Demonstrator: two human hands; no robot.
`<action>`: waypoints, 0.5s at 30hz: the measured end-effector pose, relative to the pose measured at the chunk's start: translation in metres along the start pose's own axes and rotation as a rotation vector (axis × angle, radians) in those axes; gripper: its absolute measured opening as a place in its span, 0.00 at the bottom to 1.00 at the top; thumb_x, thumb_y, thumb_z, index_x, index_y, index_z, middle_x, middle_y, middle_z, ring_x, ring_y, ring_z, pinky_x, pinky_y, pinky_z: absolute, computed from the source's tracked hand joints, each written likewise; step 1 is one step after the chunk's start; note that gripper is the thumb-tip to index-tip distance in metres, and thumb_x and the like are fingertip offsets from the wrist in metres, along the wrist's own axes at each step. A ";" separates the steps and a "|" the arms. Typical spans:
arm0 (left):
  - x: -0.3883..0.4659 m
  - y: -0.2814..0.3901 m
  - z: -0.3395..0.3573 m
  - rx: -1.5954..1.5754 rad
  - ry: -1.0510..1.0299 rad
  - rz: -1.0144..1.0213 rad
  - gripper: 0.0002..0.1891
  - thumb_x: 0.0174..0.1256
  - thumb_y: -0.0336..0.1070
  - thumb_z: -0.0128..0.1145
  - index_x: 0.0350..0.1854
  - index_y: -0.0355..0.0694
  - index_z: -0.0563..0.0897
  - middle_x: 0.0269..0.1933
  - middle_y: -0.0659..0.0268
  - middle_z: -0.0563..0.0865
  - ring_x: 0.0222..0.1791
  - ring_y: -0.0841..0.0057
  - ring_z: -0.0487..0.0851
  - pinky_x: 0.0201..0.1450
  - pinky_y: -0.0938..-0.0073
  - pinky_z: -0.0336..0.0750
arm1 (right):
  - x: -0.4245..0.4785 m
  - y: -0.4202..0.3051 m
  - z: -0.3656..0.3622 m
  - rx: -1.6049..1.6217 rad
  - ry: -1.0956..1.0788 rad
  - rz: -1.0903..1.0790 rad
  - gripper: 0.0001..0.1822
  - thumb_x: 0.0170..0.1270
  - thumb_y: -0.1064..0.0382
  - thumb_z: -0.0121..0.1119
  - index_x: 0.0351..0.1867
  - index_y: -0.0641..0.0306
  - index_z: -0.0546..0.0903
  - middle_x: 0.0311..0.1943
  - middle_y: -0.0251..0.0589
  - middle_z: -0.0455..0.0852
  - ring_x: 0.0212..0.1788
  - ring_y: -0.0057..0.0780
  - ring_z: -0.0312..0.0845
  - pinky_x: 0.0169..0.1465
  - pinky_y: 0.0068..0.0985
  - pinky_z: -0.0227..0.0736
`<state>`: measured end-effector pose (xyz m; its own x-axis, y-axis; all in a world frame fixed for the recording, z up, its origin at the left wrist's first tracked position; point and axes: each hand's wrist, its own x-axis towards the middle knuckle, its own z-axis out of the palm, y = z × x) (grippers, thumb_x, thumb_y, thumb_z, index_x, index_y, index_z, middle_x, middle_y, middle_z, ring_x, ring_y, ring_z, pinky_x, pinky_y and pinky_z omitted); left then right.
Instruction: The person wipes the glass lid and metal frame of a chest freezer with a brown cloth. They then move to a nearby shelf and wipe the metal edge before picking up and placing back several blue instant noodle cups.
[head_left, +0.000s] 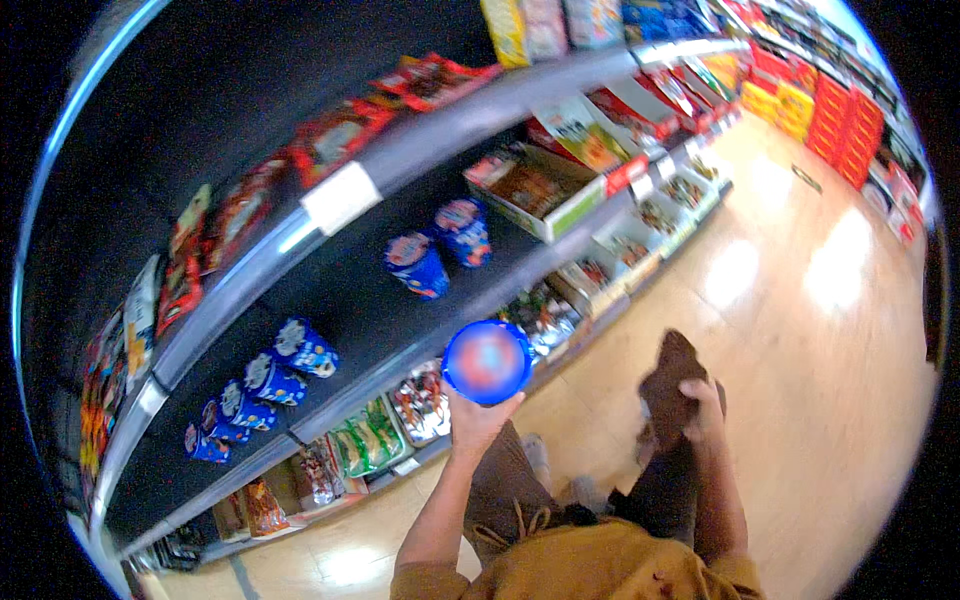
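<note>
My left hand holds a blue tub with a round lid, seen from above in front of the shelf edge. On the dark shelf behind it stand two similar blue tubs, side by side. Further left, several more blue tubs stand in a slanting row. My right hand grips a dark brown cloth near my knee. Its fingers are partly hidden.
An open carton of packets shares the shelf with the tubs. Bagged snacks fill trays on the lowest level. Red packets lie on the shelf above. Red and yellow boxes are stacked across the tiled aisle floor.
</note>
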<state>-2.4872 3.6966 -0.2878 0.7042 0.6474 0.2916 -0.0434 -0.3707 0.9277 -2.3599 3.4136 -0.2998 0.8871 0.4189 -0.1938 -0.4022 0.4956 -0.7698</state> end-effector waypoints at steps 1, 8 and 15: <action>-0.007 0.006 0.010 0.026 -0.098 -0.015 0.42 0.32 0.34 0.74 0.56 0.36 0.66 0.51 0.61 0.76 0.51 0.73 0.75 0.56 0.72 0.68 | -0.003 -0.008 0.016 -0.016 -0.011 0.016 0.32 0.41 0.66 0.58 0.54 0.72 0.68 0.42 0.48 0.79 0.40 0.39 0.78 0.44 0.33 0.76; -0.041 0.003 0.066 -0.023 -0.325 0.150 0.42 0.33 0.38 0.73 0.56 0.34 0.64 0.52 0.50 0.73 0.53 0.57 0.73 0.55 0.63 0.67 | -0.021 -0.038 0.059 -0.637 -0.031 -0.258 0.33 0.40 0.70 0.63 0.53 0.69 0.69 0.43 0.46 0.79 0.41 0.32 0.78 0.46 0.26 0.72; -0.039 0.035 0.080 0.359 -0.343 0.439 0.43 0.29 0.37 0.74 0.54 0.34 0.66 0.49 0.50 0.74 0.49 0.55 0.73 0.55 0.61 0.66 | -0.027 -0.036 0.081 -1.473 0.001 -0.417 0.33 0.39 0.56 0.64 0.52 0.64 0.70 0.39 0.55 0.78 0.38 0.52 0.77 0.41 0.39 0.74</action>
<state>-2.4594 3.6057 -0.2856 0.8632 0.1586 0.4792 -0.1808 -0.7892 0.5869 -2.3877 3.4458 -0.2172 0.8768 0.4447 0.1826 0.4426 -0.5984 -0.6679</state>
